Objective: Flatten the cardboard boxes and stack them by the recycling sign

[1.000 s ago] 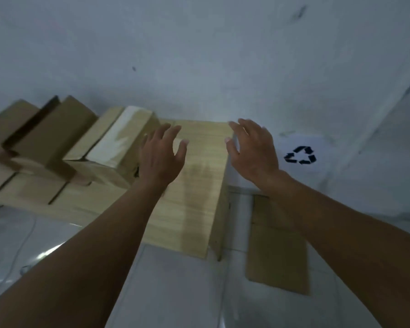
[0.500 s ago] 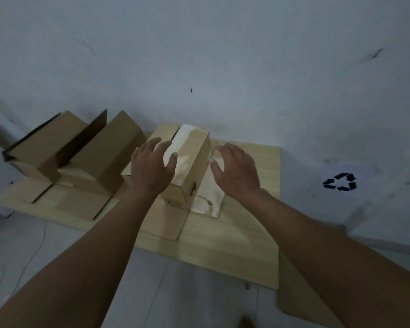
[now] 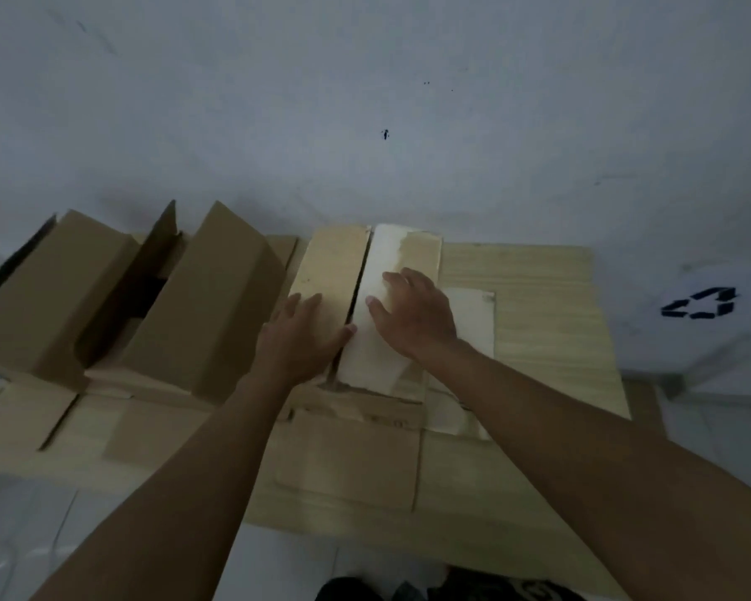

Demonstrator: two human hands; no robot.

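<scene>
Two hands press down on one cardboard box (image 3: 378, 297) that sits on a low wooden bench (image 3: 538, 314) against the wall. The left hand (image 3: 298, 340) lies flat on the box's left panel with fingers straight and together; the right hand (image 3: 412, 316) lies on the pale taped panel, fingers slightly spread, gripping nothing. A dark gap runs between the two panels. Two more boxes (image 3: 118, 297) stand unflattened to the left, flaps splayed onto the bench. The recycling sign (image 3: 699, 303) is on the wall to the right, well apart from the hands.

Judging from this, the box may spring back or slide toward the wall if pressure is uneven, since the taped panel looks stiffer than the bare one. Its loose flaps (image 3: 347, 453) could also catch under it and crease badly.

Dim light and blur hide the box's far end and whether the tape is cut. Something dark at the bottom edge is cut off and unclear.
</scene>
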